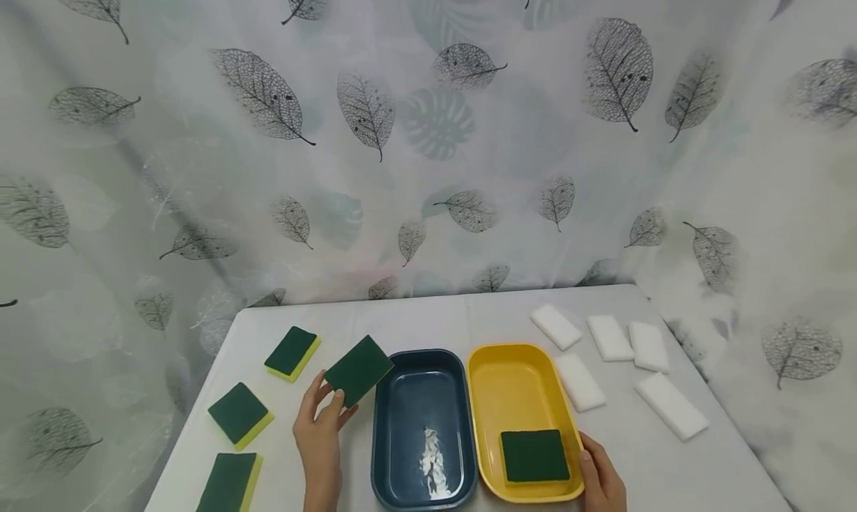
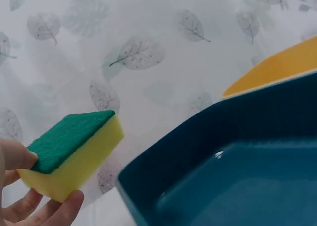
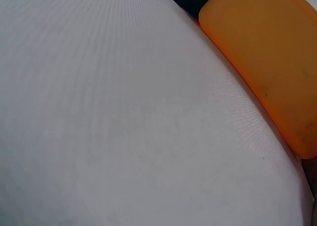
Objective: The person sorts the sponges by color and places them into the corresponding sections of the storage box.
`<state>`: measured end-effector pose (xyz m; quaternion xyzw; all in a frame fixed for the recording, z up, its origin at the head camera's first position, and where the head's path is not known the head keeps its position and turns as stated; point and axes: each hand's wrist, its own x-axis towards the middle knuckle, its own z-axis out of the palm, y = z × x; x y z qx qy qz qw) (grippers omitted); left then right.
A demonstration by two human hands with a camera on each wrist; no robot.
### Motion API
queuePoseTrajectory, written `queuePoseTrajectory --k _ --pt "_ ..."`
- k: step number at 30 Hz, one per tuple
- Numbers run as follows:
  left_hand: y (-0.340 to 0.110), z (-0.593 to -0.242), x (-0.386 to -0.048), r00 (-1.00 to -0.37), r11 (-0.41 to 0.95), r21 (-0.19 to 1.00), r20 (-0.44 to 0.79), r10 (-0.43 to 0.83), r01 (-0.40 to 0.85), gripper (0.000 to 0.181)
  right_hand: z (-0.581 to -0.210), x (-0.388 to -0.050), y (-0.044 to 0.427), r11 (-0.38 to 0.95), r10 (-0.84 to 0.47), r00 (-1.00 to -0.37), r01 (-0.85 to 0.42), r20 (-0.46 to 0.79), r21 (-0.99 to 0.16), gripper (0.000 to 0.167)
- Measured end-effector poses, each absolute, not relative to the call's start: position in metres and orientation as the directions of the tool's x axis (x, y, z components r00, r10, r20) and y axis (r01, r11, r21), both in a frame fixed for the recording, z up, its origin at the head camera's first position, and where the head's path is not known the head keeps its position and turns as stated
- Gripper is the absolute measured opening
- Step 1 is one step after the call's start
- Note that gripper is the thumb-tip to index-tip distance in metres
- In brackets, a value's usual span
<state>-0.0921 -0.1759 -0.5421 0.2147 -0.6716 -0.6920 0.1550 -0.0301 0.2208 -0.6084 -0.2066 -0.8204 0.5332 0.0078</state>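
Green on top and yellow below, a sponge (image 1: 358,370) is pinched in the left hand (image 1: 320,434), thumb on the green face, fingers under the yellow; it is lifted above the table (image 1: 676,475). The left forearm reaches up from the bottom edge. The right hand (image 1: 604,476) touches the rim of the yellow tray (image 1: 512,382); whether its fingers curl round it cannot be told. Just right of the left fingers sits the blue tray (image 1: 418,397); left of them lie three more sponges (image 1: 237,414). Another sponge (image 1: 535,455) lies in the yellow tray, left of the right fingers, and five white pads (image 1: 609,338) lie beyond them. Behind hangs a leaf-printed curtain (image 1: 502,162). The nearest of the three sponges is cut off below; the right wrist view barely catches its hand.
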Motion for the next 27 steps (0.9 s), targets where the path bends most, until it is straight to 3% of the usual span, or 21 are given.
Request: queuePoseTrajectory --k 10,27 --pt "-0.142 -0.537 -0.097 -0.9 0.002 0.999 -0.047 -0.434 -0.053 0.051 -0.61 -0.03 0.221 0.338 0.361 -0.917 0.298 -0.17 -0.892 0.056" --pt "-0.098 -0.529 -0.099 -0.95 -0.047 0.999 -0.019 -0.311 -0.004 0.05 -0.609 -0.029 0.219 0.324 0.357 -0.919 0.292 -0.17 -0.9 0.055"
